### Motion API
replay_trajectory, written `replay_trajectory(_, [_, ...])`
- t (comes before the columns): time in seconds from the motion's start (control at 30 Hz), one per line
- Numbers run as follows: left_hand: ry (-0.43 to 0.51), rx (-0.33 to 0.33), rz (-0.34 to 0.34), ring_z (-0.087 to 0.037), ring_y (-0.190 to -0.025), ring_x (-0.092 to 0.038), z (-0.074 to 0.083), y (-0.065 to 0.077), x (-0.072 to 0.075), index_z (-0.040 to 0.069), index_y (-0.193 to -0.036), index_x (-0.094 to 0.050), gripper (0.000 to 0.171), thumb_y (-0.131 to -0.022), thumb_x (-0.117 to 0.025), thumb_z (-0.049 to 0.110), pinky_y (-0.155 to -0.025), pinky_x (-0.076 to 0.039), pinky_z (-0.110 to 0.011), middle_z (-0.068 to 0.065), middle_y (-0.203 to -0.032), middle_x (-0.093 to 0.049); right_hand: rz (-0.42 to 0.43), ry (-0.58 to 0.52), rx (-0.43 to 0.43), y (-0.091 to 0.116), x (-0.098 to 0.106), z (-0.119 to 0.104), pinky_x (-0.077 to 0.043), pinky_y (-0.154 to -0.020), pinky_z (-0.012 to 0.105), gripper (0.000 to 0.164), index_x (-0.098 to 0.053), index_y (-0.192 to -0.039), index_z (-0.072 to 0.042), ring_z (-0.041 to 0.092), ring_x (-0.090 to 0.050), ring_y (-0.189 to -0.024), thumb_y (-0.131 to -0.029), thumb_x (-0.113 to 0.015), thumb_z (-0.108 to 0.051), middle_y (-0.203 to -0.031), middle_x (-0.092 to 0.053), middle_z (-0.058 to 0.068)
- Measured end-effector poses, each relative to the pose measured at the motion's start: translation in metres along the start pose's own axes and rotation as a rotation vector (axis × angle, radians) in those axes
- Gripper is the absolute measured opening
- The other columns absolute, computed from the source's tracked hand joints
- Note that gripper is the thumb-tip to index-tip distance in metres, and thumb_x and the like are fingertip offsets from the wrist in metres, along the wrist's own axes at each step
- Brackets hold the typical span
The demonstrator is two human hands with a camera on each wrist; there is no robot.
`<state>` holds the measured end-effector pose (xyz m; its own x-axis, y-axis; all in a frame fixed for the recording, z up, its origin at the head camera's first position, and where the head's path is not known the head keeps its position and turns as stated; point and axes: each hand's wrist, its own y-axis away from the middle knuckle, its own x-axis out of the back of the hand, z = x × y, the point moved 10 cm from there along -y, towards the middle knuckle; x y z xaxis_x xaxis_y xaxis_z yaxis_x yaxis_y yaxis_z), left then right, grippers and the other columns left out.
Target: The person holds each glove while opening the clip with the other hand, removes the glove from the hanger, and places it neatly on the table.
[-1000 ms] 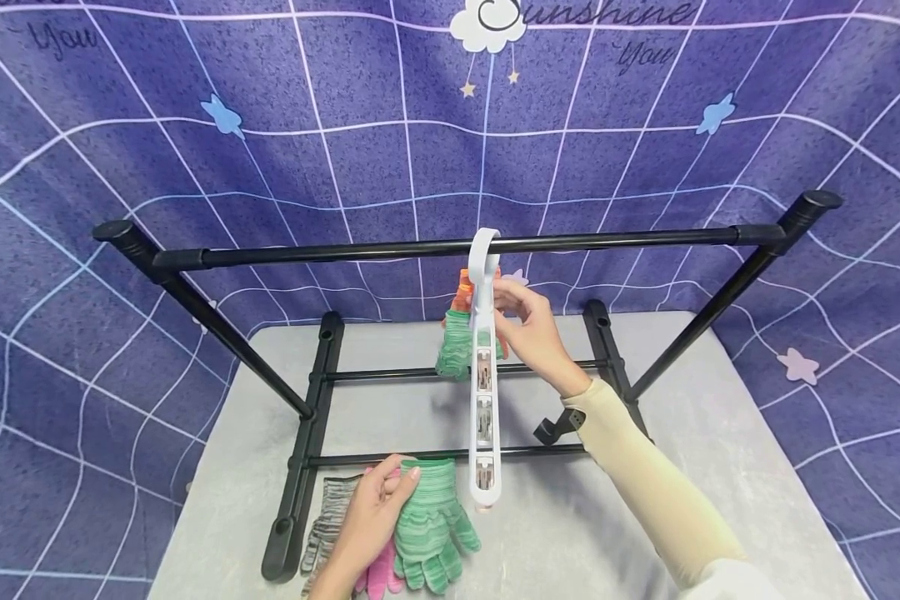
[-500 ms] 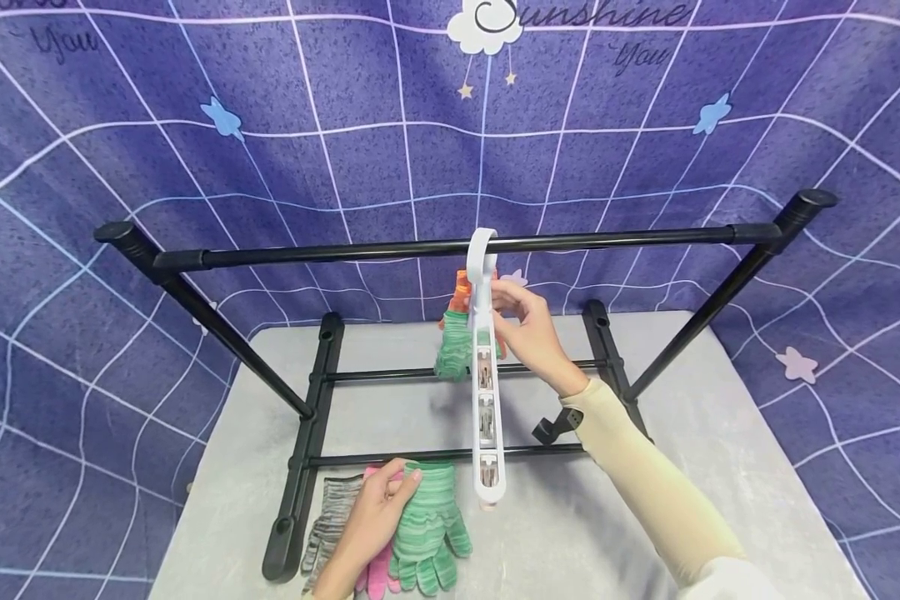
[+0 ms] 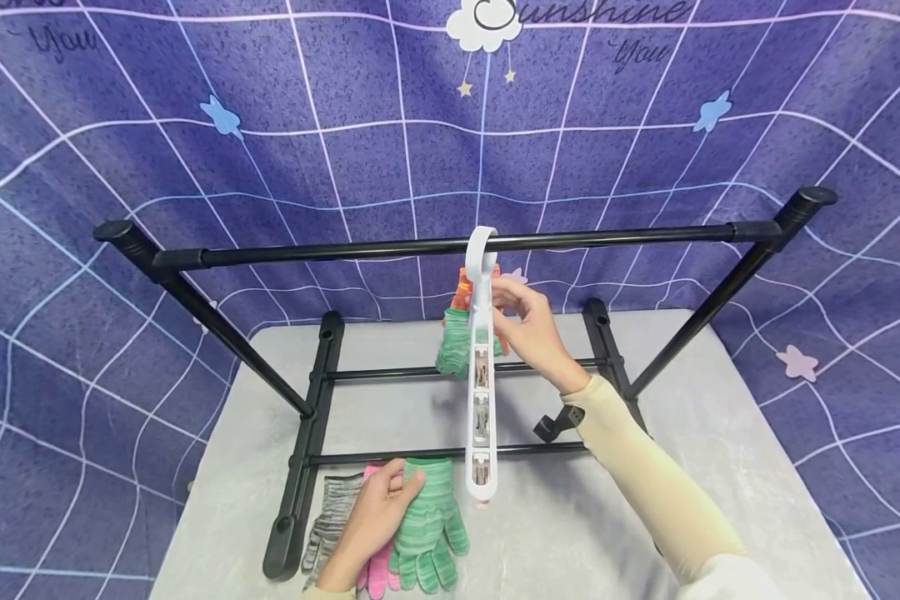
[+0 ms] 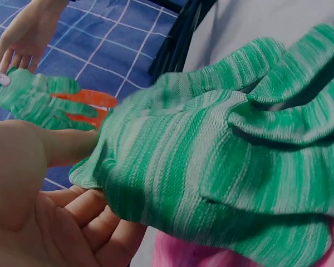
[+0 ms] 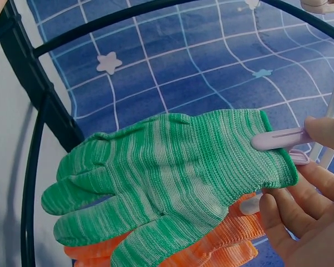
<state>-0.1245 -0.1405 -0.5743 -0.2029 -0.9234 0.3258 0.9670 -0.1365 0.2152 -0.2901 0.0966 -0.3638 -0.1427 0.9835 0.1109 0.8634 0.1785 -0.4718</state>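
**Pinching going on both sides**

So the left-hand grip (image 3: 382,500) is pinching a green striped glove (image 3: 427,527) low over the table (image 3: 562,533), partly covering a pink glove (image 3: 379,572), with a gray glove (image 3: 336,507) just beside. Right-hand grip (image 3: 528,329) has a pale pink clip (image 5: 279,138) pinched on a second green glove (image 5: 156,167), up by the white hanger (image 3: 482,390) hooked on the black rail (image 3: 420,249). Orange glove (image 5: 228,245)'s right behind that one.
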Motion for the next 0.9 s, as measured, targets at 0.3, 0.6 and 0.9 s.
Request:
replay_trajectory(0.3, [-0.177,-0.013,0.014,-0.006,-0.077,-0.065,0.002,0.003,0.003,0.0,-0.134,-0.067,0.043,-0.102,-0.075,0.027,-0.074,-0.055,-0.023,0.002,-0.1,-0.078,-0.01,0.002,0.013,0.0,-0.001,0.002,-0.053,-0.1,0.031,0.029,-0.07,-0.127,0.009,0.011,-0.072,-0.095,-0.098,-0.07,0.007,-0.111,-0.077,0.027])
replay_trajectory(0.6, [-0.356,-0.042,0.057,-0.002,-0.071,-0.061,0.004,0.004,0.007,0.006,-0.127,-0.072,0.036,-0.097,-0.081,0.024,-0.067,-0.051,-0.025,0.011,-0.086,-0.069,-0.018,0.004,0.006,0.0,-0.002,0.002,-0.052,-0.102,0.032,0.03,-0.07,-0.128,0.008,0.012,-0.072,-0.095,-0.098,-0.071,0.006,-0.109,-0.076,0.026])
replay_trajectory(0.9, [-0.479,-0.053,0.132,-0.002,-0.074,-0.06,0.003,0.003,0.013,0.007,-0.125,-0.074,0.039,-0.091,-0.086,0.022,-0.072,-0.051,-0.032,0.011,-0.086,-0.068,-0.051,-0.022,0.025,-0.001,-0.003,0.0,-0.053,-0.101,0.03,0.029,-0.069,-0.128,0.009,0.012,-0.073,-0.094,-0.099,-0.069,0.007,-0.108,-0.078,0.023])
